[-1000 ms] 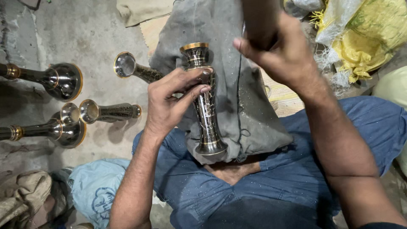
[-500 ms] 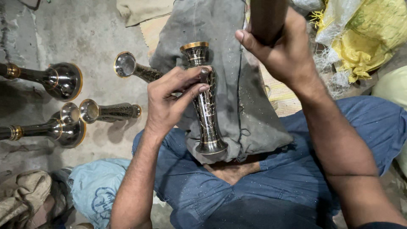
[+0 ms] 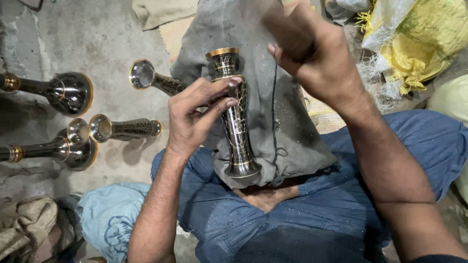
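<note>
Right hand [image 3: 312, 58] dropped, fisted on something unclear; left hand [image 3: 195, 119] grips vase [image 3: 235, 117] beside 4 floor vases [image 3: 73, 92].

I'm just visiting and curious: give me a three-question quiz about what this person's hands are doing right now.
1. True or false: the left hand grips the patterned metal vase that stands on the grey cloth over the lap.
2. How many similar metal pieces lie on the concrete floor to the person's left? A) one B) four C) seven
3. Fill in: the right hand is raised and closed into a ____ above the vase.

Key
1. True; its fingers wrap the upper body below the gold rim.
2. B.
3. Fist; whatever it holds is hidden.
</note>
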The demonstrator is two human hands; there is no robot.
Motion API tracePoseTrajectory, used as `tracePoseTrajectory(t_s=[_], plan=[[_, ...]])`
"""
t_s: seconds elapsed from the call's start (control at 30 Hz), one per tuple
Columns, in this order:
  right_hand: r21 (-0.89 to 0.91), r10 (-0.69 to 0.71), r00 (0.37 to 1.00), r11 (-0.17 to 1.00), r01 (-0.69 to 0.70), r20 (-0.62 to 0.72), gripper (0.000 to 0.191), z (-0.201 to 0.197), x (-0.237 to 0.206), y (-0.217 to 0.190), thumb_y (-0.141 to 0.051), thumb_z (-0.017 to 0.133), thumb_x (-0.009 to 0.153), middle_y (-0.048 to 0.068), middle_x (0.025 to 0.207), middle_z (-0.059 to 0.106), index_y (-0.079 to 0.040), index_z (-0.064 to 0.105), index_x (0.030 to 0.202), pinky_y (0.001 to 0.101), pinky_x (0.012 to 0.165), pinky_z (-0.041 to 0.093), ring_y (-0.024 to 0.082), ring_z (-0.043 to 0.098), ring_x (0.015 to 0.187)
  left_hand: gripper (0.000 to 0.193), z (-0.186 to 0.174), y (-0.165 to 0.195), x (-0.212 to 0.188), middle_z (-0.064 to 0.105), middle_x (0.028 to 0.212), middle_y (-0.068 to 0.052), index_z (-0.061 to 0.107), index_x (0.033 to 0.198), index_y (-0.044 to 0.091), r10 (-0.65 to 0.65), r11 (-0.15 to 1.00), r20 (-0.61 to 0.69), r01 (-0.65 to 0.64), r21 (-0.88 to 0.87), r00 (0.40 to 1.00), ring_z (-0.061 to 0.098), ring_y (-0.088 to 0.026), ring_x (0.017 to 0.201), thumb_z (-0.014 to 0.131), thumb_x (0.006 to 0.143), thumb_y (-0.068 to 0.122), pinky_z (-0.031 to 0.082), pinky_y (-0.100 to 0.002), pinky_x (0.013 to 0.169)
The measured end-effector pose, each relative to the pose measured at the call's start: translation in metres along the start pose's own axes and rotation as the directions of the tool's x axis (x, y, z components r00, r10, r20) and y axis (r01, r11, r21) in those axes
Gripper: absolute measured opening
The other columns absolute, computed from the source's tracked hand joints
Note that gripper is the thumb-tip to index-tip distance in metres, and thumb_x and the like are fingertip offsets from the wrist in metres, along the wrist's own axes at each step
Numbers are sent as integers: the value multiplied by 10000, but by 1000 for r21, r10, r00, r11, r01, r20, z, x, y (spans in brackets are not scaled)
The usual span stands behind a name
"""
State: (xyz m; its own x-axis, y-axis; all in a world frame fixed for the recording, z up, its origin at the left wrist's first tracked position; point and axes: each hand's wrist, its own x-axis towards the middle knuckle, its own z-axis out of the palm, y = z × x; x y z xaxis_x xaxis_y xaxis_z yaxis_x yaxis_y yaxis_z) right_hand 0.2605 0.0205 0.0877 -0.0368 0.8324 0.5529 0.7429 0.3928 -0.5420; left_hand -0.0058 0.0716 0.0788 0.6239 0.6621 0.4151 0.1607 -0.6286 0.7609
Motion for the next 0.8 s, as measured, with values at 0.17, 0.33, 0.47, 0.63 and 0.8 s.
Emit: tracePoseTrajectory(t_s=[0.17,0.33,0.47,0.63,0.8], plan=[[-349,-148,989,927,139,0,327,-1,-4,-6,-12,808,744,134,843,673,-41,635,1020,444,671,497,318,677,793,301,1,-4,-5,738,1100,-100,714,1225,17,-38,998,-11,38,-42,999,733,-165,984,802,937,-2,585,-278,850],[-227,38,981,974,6,189,317,10,-3,-7,-36,744,927,116,1002,690,-63,583,1199,432,868,557,280,704,957,269,5,-9,-13,750,1131,-101,716,1188,0,-19,1000,-68,18,-17,997,730,-162,995,814,938,-19,586,-280,879],[124,160,971,975,-183,179,747,37,4,-13,-406,880,824,172,1103,704,-109,516,1406,433,770,585,326,726,943,308,22,0,-34,749,1163,-109,682,1267,-28,-266,946,-368,167,-279,891,746,-152,1011,752,967,-31,625,-274,899],[152,113,939,974,-170,325,894,61,11,-4,-510,881,791,243,1259,673,-108,445,1461,452,909,557,366,675,1125,334,41,7,-61,756,1100,-132,640,1319,-39,-404,893,-547,189,-408,733,759,-156,949,729,999,-9,606,-269,836],[334,115,851,886,-320,512,878,57,16,24,-526,843,768,231,1255,693,-121,446,1439,438,978,562,302,679,1204,371,54,10,-61,761,1146,-146,639,1347,-43,-388,910,-539,215,-355,747,741,-156,982,740,990,-36,608,-286,889]])
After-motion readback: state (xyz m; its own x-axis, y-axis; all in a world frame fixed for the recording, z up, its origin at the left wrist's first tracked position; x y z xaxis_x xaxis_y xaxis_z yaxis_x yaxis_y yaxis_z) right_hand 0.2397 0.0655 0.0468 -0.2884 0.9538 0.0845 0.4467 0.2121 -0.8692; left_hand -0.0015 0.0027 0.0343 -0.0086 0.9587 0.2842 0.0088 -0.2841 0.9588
